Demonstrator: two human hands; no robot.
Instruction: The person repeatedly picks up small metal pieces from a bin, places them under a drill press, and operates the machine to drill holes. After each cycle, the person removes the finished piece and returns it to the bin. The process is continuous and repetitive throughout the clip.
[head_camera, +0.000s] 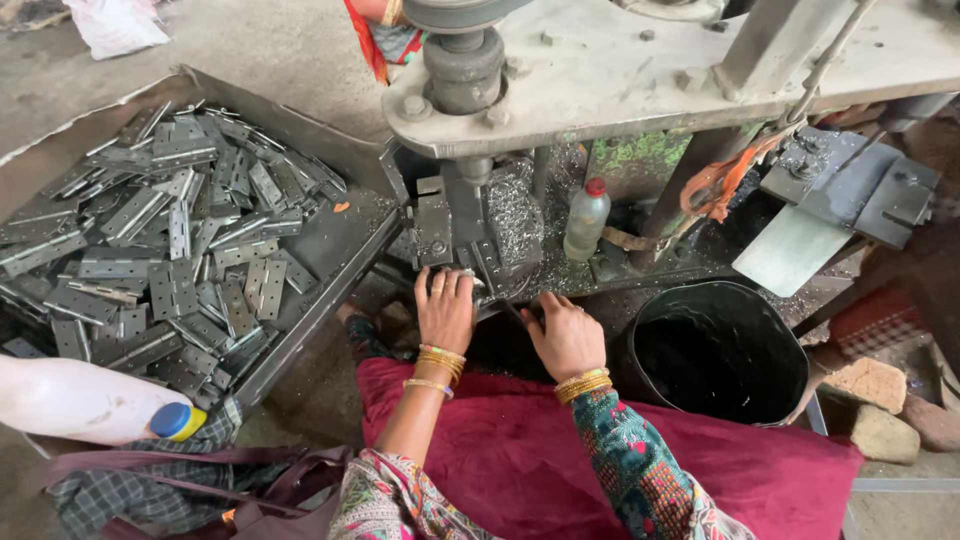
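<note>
carefully, both hands work at the front edge of the grey steel press bed (600, 275), strewn with shavings. the left hand (446, 308) lies fingers spread over a small grey metal hinge piece (470, 285) beside the dark die block (436, 228); the right hand (566, 335) rests knuckles up, whether it pinches anything i cannot tell. seating the piece squarely with fingertips outside the punch line seems wise. flat grey hinge plates (170, 260) fill the tray (330, 290) at left; a black bucket (720, 350) stands at right.
</note>
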